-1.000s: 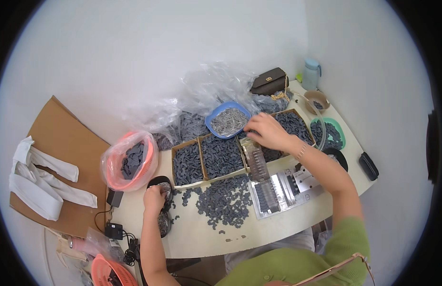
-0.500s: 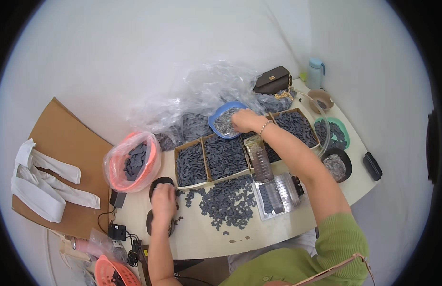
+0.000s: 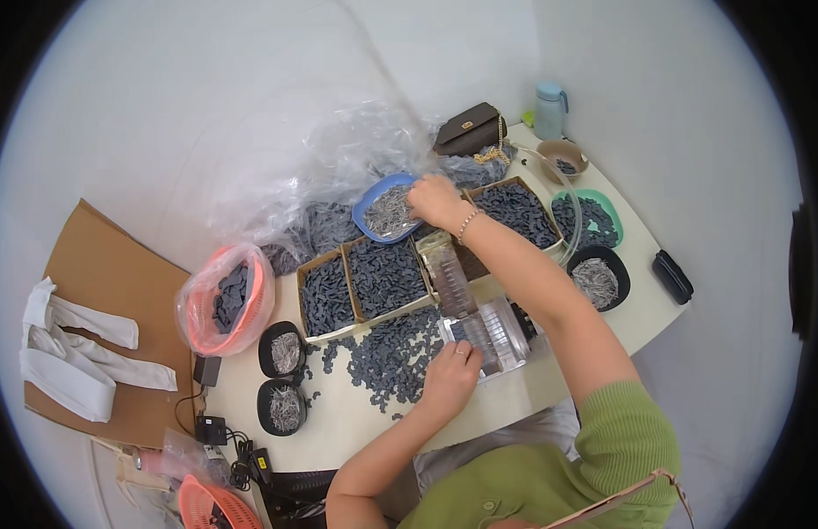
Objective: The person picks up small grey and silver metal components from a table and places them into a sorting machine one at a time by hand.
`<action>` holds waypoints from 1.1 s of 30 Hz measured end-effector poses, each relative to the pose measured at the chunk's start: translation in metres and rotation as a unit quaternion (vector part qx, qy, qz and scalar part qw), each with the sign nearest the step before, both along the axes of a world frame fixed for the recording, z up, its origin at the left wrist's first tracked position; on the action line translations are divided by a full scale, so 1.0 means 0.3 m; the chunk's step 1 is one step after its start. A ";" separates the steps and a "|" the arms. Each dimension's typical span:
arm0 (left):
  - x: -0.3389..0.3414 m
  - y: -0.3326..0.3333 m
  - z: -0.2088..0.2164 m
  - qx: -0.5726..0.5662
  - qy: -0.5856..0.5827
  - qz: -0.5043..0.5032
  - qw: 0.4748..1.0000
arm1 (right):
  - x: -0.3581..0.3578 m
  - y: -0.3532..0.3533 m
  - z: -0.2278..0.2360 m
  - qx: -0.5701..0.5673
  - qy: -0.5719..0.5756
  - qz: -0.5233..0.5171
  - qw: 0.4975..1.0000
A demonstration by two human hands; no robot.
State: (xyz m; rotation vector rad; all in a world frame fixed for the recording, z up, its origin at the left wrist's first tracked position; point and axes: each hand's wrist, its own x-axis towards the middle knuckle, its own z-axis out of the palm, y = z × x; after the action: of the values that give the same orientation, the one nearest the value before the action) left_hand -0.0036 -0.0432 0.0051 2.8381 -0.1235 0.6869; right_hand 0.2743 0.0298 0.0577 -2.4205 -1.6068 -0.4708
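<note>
My right hand (image 3: 437, 203) is at the blue bowl (image 3: 360, 203), its fingers bent down at the edge of the thin silvery metal pins (image 3: 388, 213). What its fingertips hold is hidden. Near the table's front, my left hand (image 3: 452, 377) is curled at the left edge of a clear-and-silver fixture (image 3: 507, 335) with dark rows in it. Those fingertips are hard to see. Beside this hand, small dark grey pieces (image 3: 387, 360) lie spread in a loose pile. Behind them stand cardboard trays (image 3: 345, 280) full of similar pieces.
Two black bowls of pins (image 3: 285, 353) stand left; another black bowl (image 3: 622, 280) and a green bowl (image 3: 612, 207) stand right. A pink basket (image 3: 266, 304) lined with plastic sits at the left edge. A dark handbag (image 3: 469, 132) and light-blue bottle (image 3: 548, 113) are at the back.
My left hand has moved right, from the black bowls to the fixture, leaving those bowls in full view. My right hand stays at the blue bowl. The whole view has shifted somewhat.
</note>
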 end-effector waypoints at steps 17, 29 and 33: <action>-0.072 0.007 0.031 -0.042 0.029 0.002 0.999 | -0.266 -0.479 -0.009 0.005 0.284 0.246 0.927; -0.024 0.031 -0.025 -0.033 0.099 0.013 0.995 | -0.393 -0.618 -0.173 0.057 0.122 0.227 0.964; -0.016 0.034 -0.012 -0.040 0.088 0.021 0.995 | -0.401 -0.666 -0.127 0.068 0.113 0.207 0.969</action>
State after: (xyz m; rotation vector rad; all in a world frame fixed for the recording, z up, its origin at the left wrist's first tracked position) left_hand -0.0084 -0.0331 0.0015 2.8146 -0.0078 0.4349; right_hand 0.1539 -0.1700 0.0196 -1.8879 -1.8398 -0.2128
